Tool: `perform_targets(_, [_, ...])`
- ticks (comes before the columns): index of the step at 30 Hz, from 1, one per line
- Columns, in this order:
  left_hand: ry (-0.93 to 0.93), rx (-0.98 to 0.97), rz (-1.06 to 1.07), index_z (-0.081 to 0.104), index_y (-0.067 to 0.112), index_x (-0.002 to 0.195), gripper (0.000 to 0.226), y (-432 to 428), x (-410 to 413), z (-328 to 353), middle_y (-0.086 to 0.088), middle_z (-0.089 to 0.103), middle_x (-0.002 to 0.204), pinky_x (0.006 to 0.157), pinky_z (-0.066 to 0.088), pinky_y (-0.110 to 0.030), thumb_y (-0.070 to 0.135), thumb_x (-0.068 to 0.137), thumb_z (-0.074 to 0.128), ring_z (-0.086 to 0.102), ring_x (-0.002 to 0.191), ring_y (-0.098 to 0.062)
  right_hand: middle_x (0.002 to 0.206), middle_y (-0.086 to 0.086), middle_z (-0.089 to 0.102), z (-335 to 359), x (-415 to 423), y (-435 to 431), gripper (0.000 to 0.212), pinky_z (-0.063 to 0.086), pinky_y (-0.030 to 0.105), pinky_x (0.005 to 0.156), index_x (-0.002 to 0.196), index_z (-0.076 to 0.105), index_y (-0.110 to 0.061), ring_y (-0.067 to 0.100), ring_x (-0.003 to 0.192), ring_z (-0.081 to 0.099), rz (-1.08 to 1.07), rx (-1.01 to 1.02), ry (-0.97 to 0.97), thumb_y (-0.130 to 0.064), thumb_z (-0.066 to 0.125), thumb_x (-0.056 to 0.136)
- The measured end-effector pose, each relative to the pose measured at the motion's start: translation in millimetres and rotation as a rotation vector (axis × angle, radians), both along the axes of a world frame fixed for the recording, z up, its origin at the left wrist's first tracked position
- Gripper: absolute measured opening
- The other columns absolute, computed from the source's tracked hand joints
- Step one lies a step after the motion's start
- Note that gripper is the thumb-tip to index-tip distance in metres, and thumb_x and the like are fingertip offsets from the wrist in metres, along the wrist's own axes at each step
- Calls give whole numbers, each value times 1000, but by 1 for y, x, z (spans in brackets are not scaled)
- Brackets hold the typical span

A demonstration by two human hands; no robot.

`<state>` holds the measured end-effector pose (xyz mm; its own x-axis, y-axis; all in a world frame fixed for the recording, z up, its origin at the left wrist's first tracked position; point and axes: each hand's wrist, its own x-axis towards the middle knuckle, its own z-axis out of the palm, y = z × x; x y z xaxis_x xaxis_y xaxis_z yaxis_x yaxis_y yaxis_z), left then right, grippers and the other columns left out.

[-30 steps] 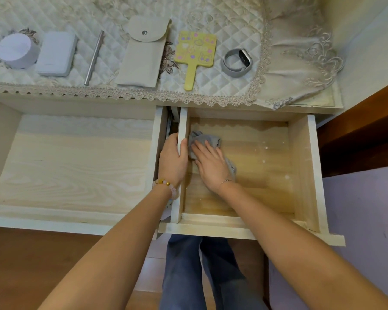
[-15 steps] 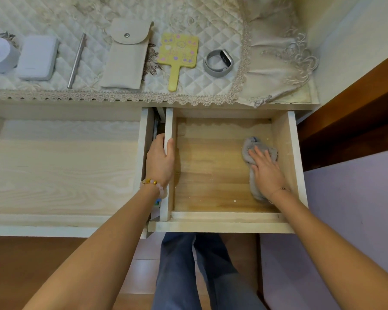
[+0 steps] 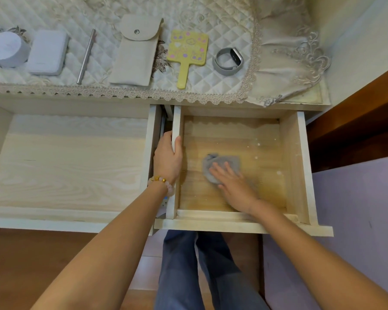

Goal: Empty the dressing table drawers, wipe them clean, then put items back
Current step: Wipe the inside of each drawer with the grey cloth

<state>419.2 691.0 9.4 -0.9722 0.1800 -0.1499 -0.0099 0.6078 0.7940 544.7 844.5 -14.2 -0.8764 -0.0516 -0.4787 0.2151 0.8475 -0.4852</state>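
Both drawers stand pulled out under the counter (image 3: 99, 102). The left hand (image 3: 167, 158) grips the left wall of the right drawer (image 3: 300, 166), thumb inside and fingers curled over the outer face, about midway along the wall. A bead bracelet (image 3: 161, 182) sits on that wrist.

The right hand (image 3: 235, 186) lies flat inside the right drawer with straight, slightly spread fingers, pressing a grey cloth (image 3: 222, 162) onto the wooden bottom near the middle. The cloth is crumpled, with most of it showing beyond the fingertips. A few white specks (image 3: 258, 144) dot the bottom toward the back right, apart from the cloth.

The left drawer (image 3: 65, 164) is wider and paler, its right wall just beside the left hand.

On the counter a quilted, lace-edged cover (image 3: 211, 19) carries a row of things, from left to right: a round white pot (image 3: 6, 49), a flat white box (image 3: 47, 52), a metal rod (image 3: 86, 57), a beige snap pouch (image 3: 136, 52), a yellow mirror (image 3: 187, 52) with its handle toward the person, and a grey band (image 3: 229, 60). None of them touch.

Legs in jeans (image 3: 188, 276) show below the right drawer's front
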Motion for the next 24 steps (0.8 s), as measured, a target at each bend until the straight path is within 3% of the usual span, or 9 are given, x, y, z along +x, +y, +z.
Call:
perform_targets(3, [16, 4, -13, 52, 14, 114, 28, -1, -1, 0, 0, 59, 105, 78, 39, -27, 32, 98, 37, 53, 92, -13, 158, -10, 2, -6, -16, -40, 52, -4, 45, 116, 148, 13, -27, 16, 144, -7, 210, -29, 14, -15, 30, 100])
perform_targets(8, [17, -13, -14, 51, 12, 115, 30, -1, -2, -1, 2, 58, 105, 78, 39, -27, 32, 98, 37, 53, 92, -13, 158, -10, -3, -7, -16, -34, 52, -4, 41, 116, 149, 7, -28, 16, 145, -9, 330, 13, 24, -20, 27, 102])
perform_targets(14, [7, -1, -12, 52, 14, 115, 29, -2, -1, 0, 3, 57, 104, 79, 39, -27, 32, 98, 37, 53, 93, -12, 157, -13, -2, -8, -9, -20, 70, -15, 35, 113, 148, 6, -30, 11, 144, -8, 515, 119, 126, 2, 37, 94])
perform_targets(18, [-16, 0, -14, 51, 16, 115, 29, -3, 0, 1, 5, 57, 103, 77, 40, -26, 35, 98, 36, 54, 91, -12, 150, -22, -5, -7, 0, 0, 77, -15, 25, 111, 147, 12, -35, 0, 136, -14, 526, 30, 95, 12, 37, 90])
perform_targets(24, [-29, 24, -9, 51, 20, 108, 23, -3, 1, 0, 1, 58, 97, 73, 42, -27, 35, 98, 36, 56, 86, -13, 144, -28, -2, 6, 39, 74, 60, -5, 28, 114, 144, 20, -39, 5, 141, -7, 384, 42, -81, -7, 39, 97])
